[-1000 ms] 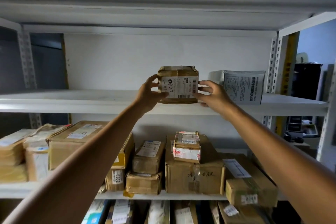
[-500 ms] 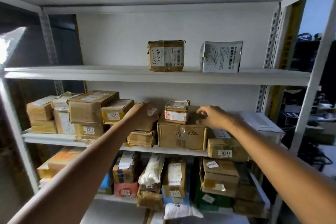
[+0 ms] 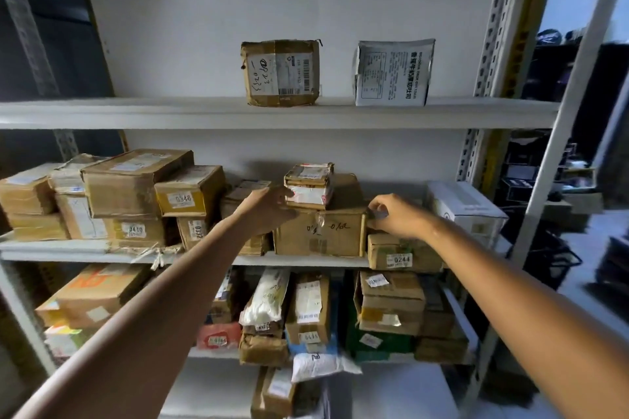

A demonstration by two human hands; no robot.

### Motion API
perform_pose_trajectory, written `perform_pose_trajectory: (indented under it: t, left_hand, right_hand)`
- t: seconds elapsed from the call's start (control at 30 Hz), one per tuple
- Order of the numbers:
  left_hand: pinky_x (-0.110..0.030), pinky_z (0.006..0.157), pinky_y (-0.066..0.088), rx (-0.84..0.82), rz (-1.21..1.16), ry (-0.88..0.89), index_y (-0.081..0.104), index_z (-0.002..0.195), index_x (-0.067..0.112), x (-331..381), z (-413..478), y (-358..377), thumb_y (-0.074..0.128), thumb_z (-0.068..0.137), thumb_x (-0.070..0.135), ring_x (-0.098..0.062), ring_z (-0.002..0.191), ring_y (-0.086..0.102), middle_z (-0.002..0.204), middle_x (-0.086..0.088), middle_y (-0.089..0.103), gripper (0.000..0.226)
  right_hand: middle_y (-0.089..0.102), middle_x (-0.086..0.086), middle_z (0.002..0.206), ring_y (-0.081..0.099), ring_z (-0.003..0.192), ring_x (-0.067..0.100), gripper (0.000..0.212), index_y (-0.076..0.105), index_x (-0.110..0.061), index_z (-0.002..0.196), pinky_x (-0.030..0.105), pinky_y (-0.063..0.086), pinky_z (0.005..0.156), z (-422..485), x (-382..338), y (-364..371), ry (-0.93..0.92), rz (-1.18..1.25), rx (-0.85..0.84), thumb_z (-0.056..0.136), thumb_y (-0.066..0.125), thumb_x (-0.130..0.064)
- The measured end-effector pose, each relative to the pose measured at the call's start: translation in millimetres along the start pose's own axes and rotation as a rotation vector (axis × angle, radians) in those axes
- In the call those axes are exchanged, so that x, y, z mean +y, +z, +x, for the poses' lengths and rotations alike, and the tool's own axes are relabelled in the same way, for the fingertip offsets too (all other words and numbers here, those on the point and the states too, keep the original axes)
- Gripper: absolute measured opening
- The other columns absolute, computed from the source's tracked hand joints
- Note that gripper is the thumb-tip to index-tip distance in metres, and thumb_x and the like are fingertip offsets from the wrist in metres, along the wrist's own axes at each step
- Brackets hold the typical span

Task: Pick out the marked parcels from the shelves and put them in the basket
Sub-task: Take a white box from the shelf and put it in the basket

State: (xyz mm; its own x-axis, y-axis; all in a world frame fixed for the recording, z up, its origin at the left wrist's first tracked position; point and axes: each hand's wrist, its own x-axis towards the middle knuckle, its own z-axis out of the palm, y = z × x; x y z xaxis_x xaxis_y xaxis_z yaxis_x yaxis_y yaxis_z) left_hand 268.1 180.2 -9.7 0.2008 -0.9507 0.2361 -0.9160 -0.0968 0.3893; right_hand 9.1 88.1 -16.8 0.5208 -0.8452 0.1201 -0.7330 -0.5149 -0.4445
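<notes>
On the middle shelf stands a large brown box (image 3: 320,231) with handwriting on its front. A small taped parcel (image 3: 308,185) lies on top of it. My left hand (image 3: 269,211) reaches to the box's left top corner, its straight fingers touching the small parcel's left side. At the box's right top corner, my right hand (image 3: 394,214) pinches the edge with curled fingers. A brown parcel with a handwritten mark (image 3: 280,73) stands alone on the upper shelf.
A white printed bag (image 3: 391,73) stands right of the upper parcel. Numbered parcels crowd the middle shelf, among them 0348 (image 3: 185,196) and 0244 (image 3: 401,257), with a white box (image 3: 466,207) at the right. More parcels fill the lower shelf. A dark wire basket (image 3: 551,258) stands beyond the right upright.
Both hands let go of the marked parcel on the upper shelf and came down to the large box on the middle shelf. The view dropped with them.
</notes>
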Motion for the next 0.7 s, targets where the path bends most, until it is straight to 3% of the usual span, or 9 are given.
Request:
perform_pose_trajectory:
  t: [0.17,0.27,0.3,0.37,0.43,0.53,0.7]
  left_hand:
    - [-0.022,0.083,0.041,-0.078,-0.125,0.188,0.055,0.134,0.023,47.8,31.6,37.3,0.065,0.094,0.03,-0.018,0.111,0.055,0.13,0.005,0.057,0.042]
    - [-0.028,0.091,0.05,-0.142,-0.211,0.257,0.054,0.135,0.022,81.2,48.4,60.3,0.065,0.094,0.029,-0.017,0.11,0.059,0.13,0.005,0.06,0.043]
    - [-0.028,0.089,0.05,-0.15,-0.193,0.266,0.054,0.136,0.024,91.3,54.7,69.1,0.066,0.093,0.032,-0.017,0.11,0.058,0.13,0.003,0.061,0.045]
    - [-0.028,0.088,0.049,-0.172,-0.173,0.27,0.053,0.137,0.026,111.4,64.0,84.7,0.066,0.092,0.036,-0.018,0.11,0.058,0.132,0.001,0.06,0.048]
    - [-0.032,0.097,0.049,-0.214,-0.161,0.308,0.054,0.137,0.027,132.4,69.5,99.2,0.067,0.091,0.037,-0.021,0.117,0.058,0.136,0.0,0.059,0.049]
    - [-0.029,0.099,0.044,-0.247,-0.128,0.366,0.058,0.134,0.026,161.7,79.8,120.5,0.069,0.091,0.032,-0.021,0.121,0.057,0.135,0.0,0.061,0.045]
    - [-0.034,0.104,0.043,-0.298,-0.064,0.354,0.058,0.135,0.021,203.8,96.2,155.8,0.056,0.097,0.032,-0.025,0.124,0.053,0.141,-0.002,0.055,0.04]
  right_hand:
    - [0.063,0.001,0.114,0.059,0.094,0.014,0.033,0.06,-0.021,0.121,0.026,0.045,0.074,-15.7,43.3,-16.4,0.13,-0.015,0.069,0.091,0.069,-0.028]
    - [0.062,-0.006,0.092,0.061,0.094,0.024,0.008,0.062,-0.028,0.095,0.025,0.041,0.066,-28.3,72.2,-25.0,0.212,-0.081,0.145,0.091,0.069,-0.029]
    - [0.061,-0.006,0.093,0.062,0.097,0.026,0.008,0.063,-0.026,0.097,0.026,0.042,0.067,-33.7,81.8,-27.5,0.235,-0.085,0.147,0.091,0.068,-0.028]
    - [0.061,0.0,0.116,0.059,0.11,0.025,0.035,0.062,-0.02,0.123,0.03,0.047,0.081,-43.0,103.4,-33.9,0.296,-0.098,0.154,0.091,0.069,-0.032]
    - [0.057,0.001,0.131,0.057,0.115,0.021,0.05,0.056,-0.02,0.134,0.031,0.047,0.088,-53.0,124.0,-40.7,0.36,-0.092,0.173,0.09,0.069,-0.038]
    - [0.06,0.0,0.13,0.059,0.113,0.02,0.049,0.057,-0.022,0.134,0.032,0.048,0.091,-63.3,154.4,-51.8,0.392,-0.031,0.196,0.09,0.069,-0.038]
    - [0.063,0.001,0.124,0.06,0.111,0.021,0.038,0.06,-0.02,0.128,0.03,0.045,0.082,-70.1,202.3,-66.1,0.392,-0.007,0.284,0.092,0.067,-0.034]
